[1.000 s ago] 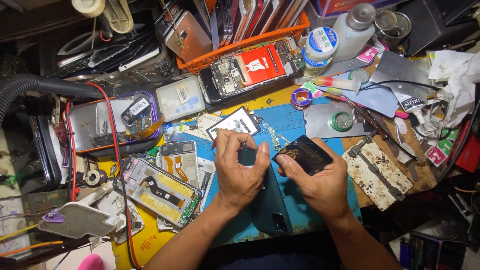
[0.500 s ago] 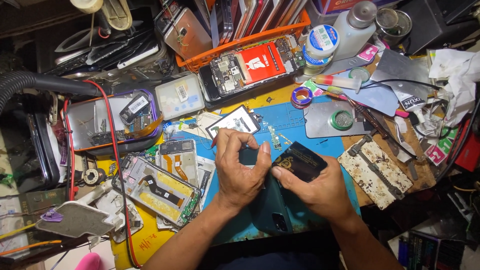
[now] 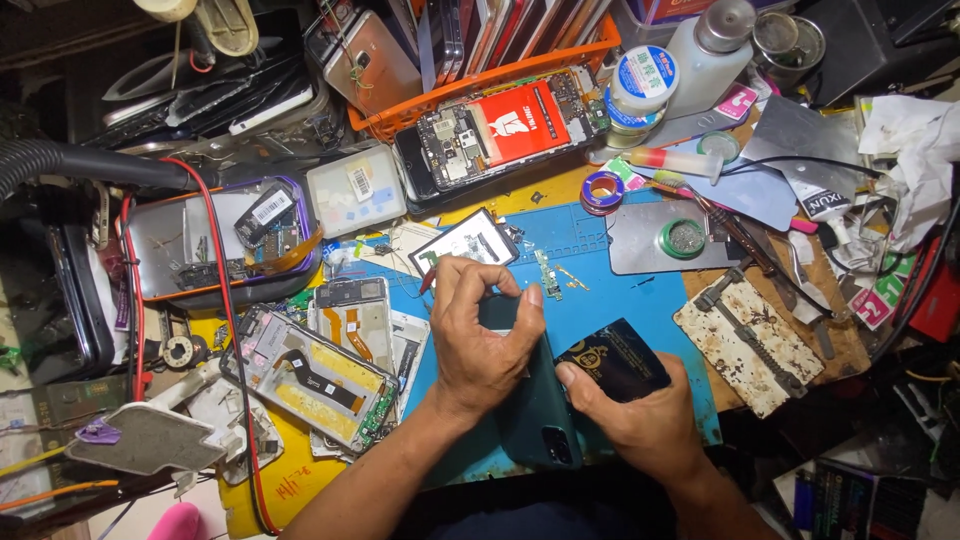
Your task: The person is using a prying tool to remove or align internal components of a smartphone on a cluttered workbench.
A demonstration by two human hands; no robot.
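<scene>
A dark green phone (image 3: 532, 420) lies back-up on the blue work mat (image 3: 640, 300), its camera end toward me. My left hand (image 3: 480, 345) rests over its far half, with thumb and forefinger pinched at the top edge. My right hand (image 3: 635, 425) holds a flat black battery-like pack (image 3: 615, 362) by its near edge, tilted, just right of the phone and touching its side. What sits under my left fingers is hidden.
An opened phone with a red battery (image 3: 500, 125) lies in front of an orange basket (image 3: 480, 85). Stripped phone frames (image 3: 320, 370) and a tin tray of parts (image 3: 220, 240) sit left. A small screen (image 3: 465, 240), white bottle (image 3: 710, 45), metal plate (image 3: 650, 240) and rusty block (image 3: 760, 340) surround the mat.
My right hand has brought the black pack a little nearer to me and lower, against the phone's side. My left hand has stayed on the phone.
</scene>
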